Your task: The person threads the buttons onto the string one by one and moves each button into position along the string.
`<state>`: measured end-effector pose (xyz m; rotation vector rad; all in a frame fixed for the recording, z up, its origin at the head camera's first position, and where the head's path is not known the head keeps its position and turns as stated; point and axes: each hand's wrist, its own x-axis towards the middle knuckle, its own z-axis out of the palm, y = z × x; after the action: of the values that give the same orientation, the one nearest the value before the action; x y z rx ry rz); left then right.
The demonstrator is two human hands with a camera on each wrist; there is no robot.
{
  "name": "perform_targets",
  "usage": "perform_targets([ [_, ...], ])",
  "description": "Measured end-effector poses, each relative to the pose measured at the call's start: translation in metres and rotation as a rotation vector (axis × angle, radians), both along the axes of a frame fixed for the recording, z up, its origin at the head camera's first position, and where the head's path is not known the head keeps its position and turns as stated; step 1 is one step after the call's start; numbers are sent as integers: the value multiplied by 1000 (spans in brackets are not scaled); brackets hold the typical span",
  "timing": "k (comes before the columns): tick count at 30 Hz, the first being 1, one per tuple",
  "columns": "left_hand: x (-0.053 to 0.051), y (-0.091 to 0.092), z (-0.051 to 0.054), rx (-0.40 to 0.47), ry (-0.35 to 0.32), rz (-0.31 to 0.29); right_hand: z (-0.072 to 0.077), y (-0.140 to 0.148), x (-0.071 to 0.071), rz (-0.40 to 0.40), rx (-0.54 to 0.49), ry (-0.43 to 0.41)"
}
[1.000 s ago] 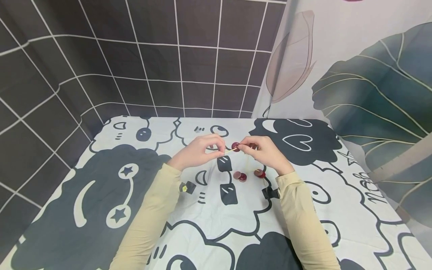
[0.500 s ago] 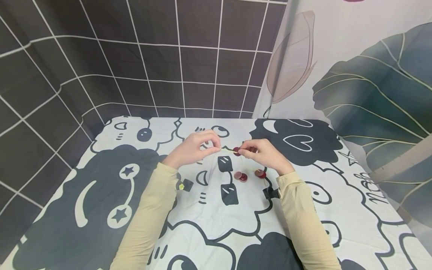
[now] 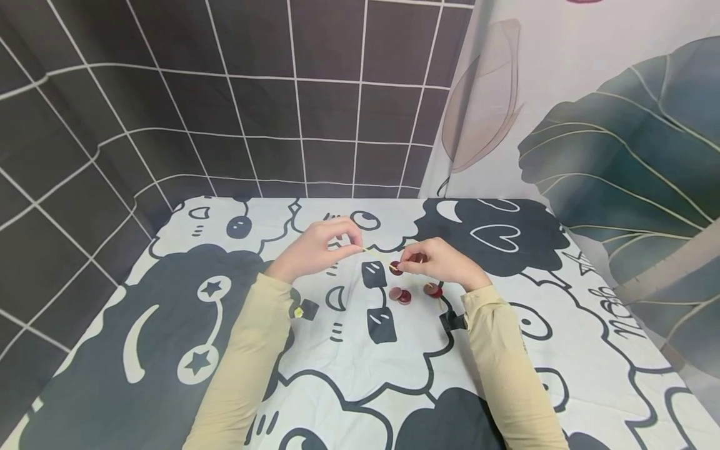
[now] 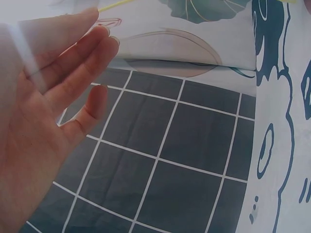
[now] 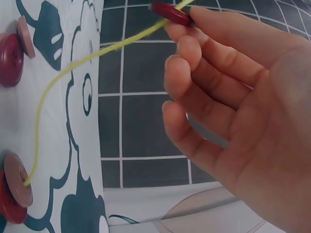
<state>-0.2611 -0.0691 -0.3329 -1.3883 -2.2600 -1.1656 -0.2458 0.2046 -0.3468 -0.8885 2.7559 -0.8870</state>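
Observation:
My left hand (image 3: 317, 250) pinches a yellow string (image 3: 375, 253) between thumb and fingertips. In the left wrist view the string (image 4: 119, 5) leaves the fingertips at the top. My right hand (image 3: 441, 262) pinches a dark red button (image 3: 395, 267) at its edge, and the string runs to it from the left hand. The right wrist view shows the string (image 5: 116, 46) sagging from the held button (image 5: 170, 13) to a tan button (image 5: 18, 177), which lies over a red button (image 5: 12, 208). Fingers hide part of the held button.
A pink button (image 3: 395, 293) and a dark red button (image 3: 405, 297) lie together on the patterned cloth (image 3: 360, 350), left of the tan and red pair (image 3: 432, 289). A dark tiled-pattern curtain (image 3: 253, 125) hangs behind, with a leaf-print curtain (image 3: 619, 144) at right.
My left hand has drawn away to the left, widening the span of string between the hands. My right hand, still holding the dark red button, has come slightly nearer and lower.

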Motion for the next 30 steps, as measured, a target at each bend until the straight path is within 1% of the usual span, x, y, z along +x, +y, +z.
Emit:
perform_targets([
  [2,1,-1,0,7,9,-2,0,2,-1,18,17,-12],
  [5,1,-1,0,17,16,-9,0,4,-1,38,40,-8],
  [9,1,-2,1,19,21,-11,-1,10,-3,40,64,-8],
  [14,3,-3,3,18,27,4,-4,17,-5,10,77,-49],
  [17,5,-4,4,18,27,4,-5,21,-6,-9,99,-72],
  [21,6,-5,5,17,30,-7,-8,27,-9,-16,119,-91],
  [25,7,-5,6,11,24,-19,-12,32,-10,-13,111,-116],
  [30,7,-4,8,1,15,-24,-15,35,-11,-23,94,-175],
])
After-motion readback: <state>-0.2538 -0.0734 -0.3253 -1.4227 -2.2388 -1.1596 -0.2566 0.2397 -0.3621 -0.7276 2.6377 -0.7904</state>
